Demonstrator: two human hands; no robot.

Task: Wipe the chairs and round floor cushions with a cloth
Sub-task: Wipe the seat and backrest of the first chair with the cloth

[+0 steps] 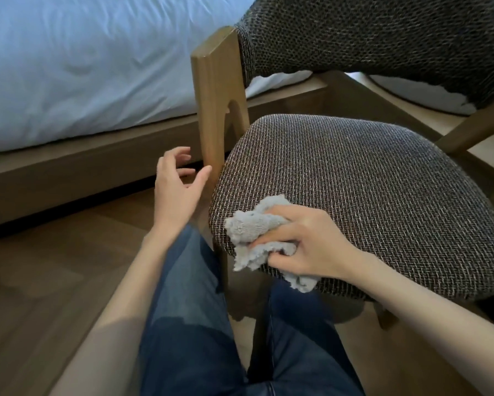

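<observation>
Right hand — grip round cloth — pressed chair seat, mid-wipe. Left hand hung loose, empty. Next likely wanted strokes farther back.

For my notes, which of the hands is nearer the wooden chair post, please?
Left: the left hand is beside the post; the right hand grips the cloth on the seat.
</observation>
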